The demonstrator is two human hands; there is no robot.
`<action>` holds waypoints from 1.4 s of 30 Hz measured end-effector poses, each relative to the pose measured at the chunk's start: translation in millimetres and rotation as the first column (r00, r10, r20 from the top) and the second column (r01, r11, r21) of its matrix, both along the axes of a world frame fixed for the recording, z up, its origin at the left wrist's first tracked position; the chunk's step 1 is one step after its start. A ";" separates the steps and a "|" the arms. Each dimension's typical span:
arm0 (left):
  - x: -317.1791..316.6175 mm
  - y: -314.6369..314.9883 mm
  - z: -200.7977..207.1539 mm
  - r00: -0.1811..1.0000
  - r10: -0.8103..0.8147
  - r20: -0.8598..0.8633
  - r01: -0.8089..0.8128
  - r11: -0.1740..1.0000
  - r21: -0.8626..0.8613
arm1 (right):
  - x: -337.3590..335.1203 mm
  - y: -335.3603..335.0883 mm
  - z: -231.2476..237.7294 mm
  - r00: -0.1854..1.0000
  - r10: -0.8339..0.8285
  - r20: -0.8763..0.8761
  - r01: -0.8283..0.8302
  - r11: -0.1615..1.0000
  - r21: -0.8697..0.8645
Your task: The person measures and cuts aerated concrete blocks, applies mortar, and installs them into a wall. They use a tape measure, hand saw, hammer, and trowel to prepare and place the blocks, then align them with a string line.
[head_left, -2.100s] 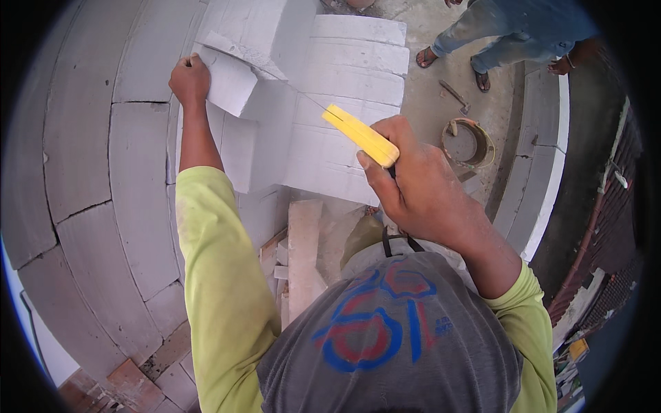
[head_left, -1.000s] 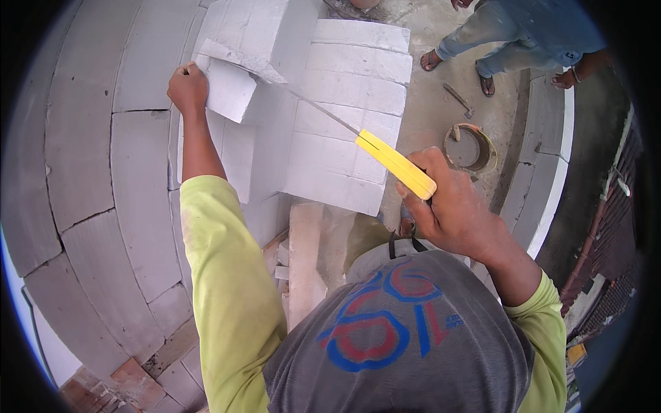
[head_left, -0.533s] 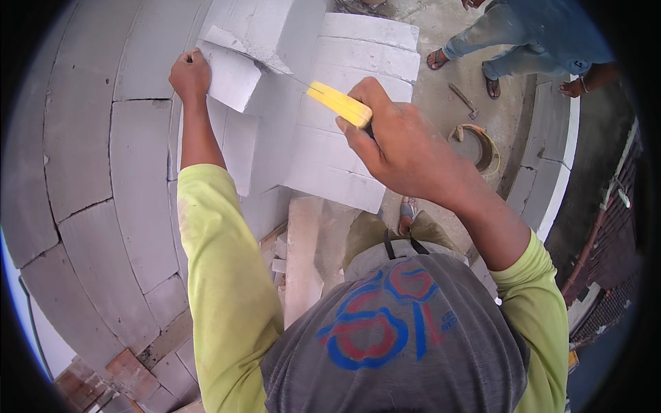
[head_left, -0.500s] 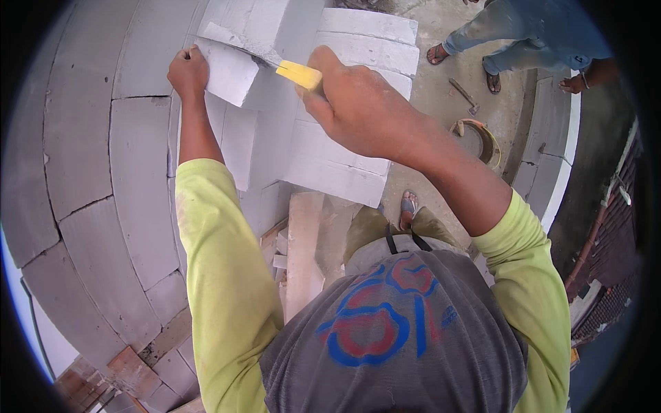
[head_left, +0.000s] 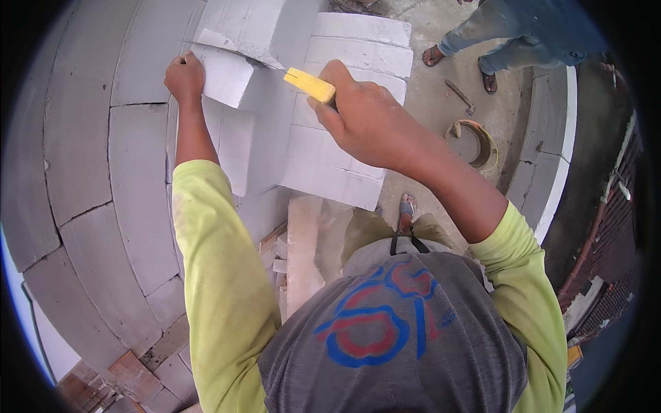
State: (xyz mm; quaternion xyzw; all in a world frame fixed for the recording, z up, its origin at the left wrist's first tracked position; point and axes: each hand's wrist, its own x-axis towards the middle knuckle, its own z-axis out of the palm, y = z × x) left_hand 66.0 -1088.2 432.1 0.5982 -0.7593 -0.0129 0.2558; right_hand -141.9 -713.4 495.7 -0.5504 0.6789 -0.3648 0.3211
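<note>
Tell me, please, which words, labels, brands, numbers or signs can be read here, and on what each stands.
Grey shirt: large blue-and-red print, not copied here.
Same shirt, to its right: small blue print, too small to read.
Yellow handle in the right hand: no lettering visible.

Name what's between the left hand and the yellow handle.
A white block lies between the left hand and yellow handle, seen in the head view.
</note>
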 end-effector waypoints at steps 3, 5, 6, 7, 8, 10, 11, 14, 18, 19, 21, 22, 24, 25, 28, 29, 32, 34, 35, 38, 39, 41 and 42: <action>1.8 -5.4 -3.8 1.000 0.026 0.008 -0.026 1.000 0.007 | -8.0 88.6 -5.8 0.998 -0.021 0.053 0.023 0.999 -0.032; -6.8 -2.1 5.6 1.000 0.024 -0.008 -0.024 0.999 0.039 | -4.9 98.7 -14.7 1.000 -0.029 0.011 0.030 0.997 -0.075; -2.9 5.8 10.9 1.000 0.030 0.002 -0.030 0.998 0.061 | -5.2 59.9 1.2 0.996 -0.008 0.088 0.005 0.999 0.033; -16.4 2.8 5.5 1.000 0.007 -0.011 -0.006 0.998 0.069 | -3.0 10.2 -12.7 1.000 -0.018 -0.018 0.016 0.997 -0.074; -5.3 0.4 5.6 1.000 0.017 -0.011 -0.016 0.998 0.066 | 1.9 -21.8 -1.6 0.997 -0.022 -0.069 0.016 0.996 -0.085; -6.1 -6.7 0.3 1.000 0.022 -0.018 -0.020 0.998 0.060 | -8.7 -11.3 -5.2 0.999 -0.009 -0.034 0.008 0.999 -0.037; -1.1 -6.6 -2.1 1.000 0.022 -0.008 -0.022 0.998 0.060 | -10.9 3.3 -8.2 1.000 0.001 -0.005 -0.001 1.000 -0.001; 5.6 -1.6 0.3 0.999 0.038 -0.009 -0.037 0.998 0.060 | -21.1 106.4 -17.7 0.994 -0.053 0.092 0.063 0.992 -0.108; -10.7 1.6 5.5 0.998 -0.025 -0.052 0.027 0.999 0.040 | -13.0 -2.9 1.7 1.000 0.027 -0.001 -0.027 1.000 0.003; -18.2 1.0 7.1 0.997 -0.050 -0.064 0.052 0.998 0.039 | -13.8 -18.3 10.7 0.999 0.027 -0.033 -0.028 1.000 -0.009; -15.2 -4.3 7.9 0.996 -0.015 -0.086 0.016 1.000 0.007 | -14.4 -42.2 22.5 0.995 0.056 -0.078 -0.060 0.997 -0.038; 2.7 -1.7 -5.1 0.995 0.018 -0.093 -0.016 1.000 0.026 | -16.7 -20.7 16.5 0.996 0.090 -0.017 -0.090 0.995 0.032; 3.5 2.2 -3.5 0.997 0.008 -0.071 -0.005 0.999 0.043 | -38.3 58.3 16.1 0.992 0.058 0.115 -0.065 0.996 0.055; 0.9 1.9 4.0 0.999 -0.008 -0.047 0.010 0.999 0.034 | -36.3 56.7 17.3 0.995 0.058 0.087 -0.059 0.998 0.008; -4.3 -1.8 -3.7 0.998 -0.035 -0.058 0.035 0.999 0.012 | -23.5 15.9 14.3 0.999 0.032 0.023 -0.033 0.998 0.049; -20.4 -2.0 1.3 0.995 -0.062 -0.076 0.064 0.998 0.022 | -19.8 -26.9 10.9 0.997 0.025 -0.074 -0.028 0.999 -0.038; -7.6 -3.2 0.7 0.994 0.008 -0.108 -0.010 1.000 -0.018 | -36.0 -25.6 22.9 0.998 0.049 -0.044 -0.050 0.998 -0.024; 4.7 4.0 -4.3 0.997 0.021 -0.075 -0.019 0.999 0.035 | -44.2 31.6 14.2 0.997 0.060 0.047 -0.063 0.996 0.063; -0.2 0.3 2.8 0.998 0.014 -0.067 -0.011 0.999 0.038 | -47.9 58.2 8.1 0.998 0.054 0.010 -0.054 0.998 -0.031; -3.7 -1.1 9.0 0.999 0.026 -0.019 -0.026 0.999 0.019 | -38.6 56.3 -7.1 0.999 0.034 -0.040 -0.040 0.986 -0.162; -8.3 -1.2 6.1 0.999 0.015 -0.043 -0.014 1.000 0.026 | -32.6 3.4 -2.4 0.999 0.031 -0.042 -0.036 0.994 -0.100; -16.7 -2.4 6.3 0.995 -0.013 -0.101 0.017 0.999 0.036 | -37.7 -23.1 7.4 0.998 0.023 -0.051 -0.025 0.999 -0.024; -23.6 -5.4 11.9 0.995 -0.009 -0.104 0.010 1.000 0.010 | -46.6 -26.2 9.8 0.998 0.031 -0.058 -0.032 0.999 -0.020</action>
